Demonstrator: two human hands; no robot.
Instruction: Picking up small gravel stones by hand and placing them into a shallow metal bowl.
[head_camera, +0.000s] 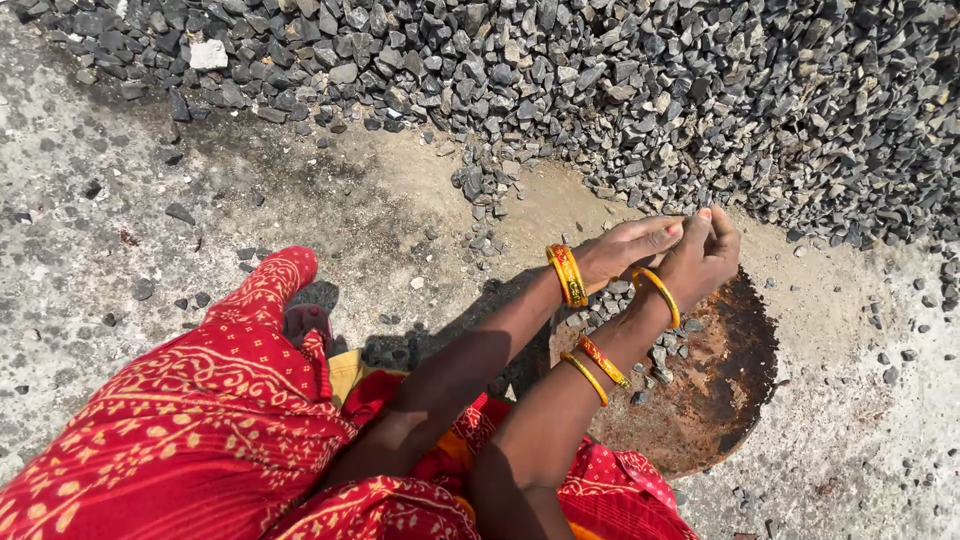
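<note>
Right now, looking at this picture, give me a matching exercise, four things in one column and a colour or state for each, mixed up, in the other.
Things:
1. gravel pile
2. round pan
3. bangles
4. garment

Descriptions:
A. red with yellow print
B. rusty brown, a few stones inside
C. grey, heaped along the top
D. yellow-orange, worn on the wrists

Pairs: 1-C, 2-B, 3-D, 4-A

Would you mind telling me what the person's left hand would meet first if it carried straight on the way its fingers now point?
The left hand points up and right, fingertips against the right hand. Past that lies a short strip of sandy ground, then the gravel pile, though depth is hard to judge.
</note>
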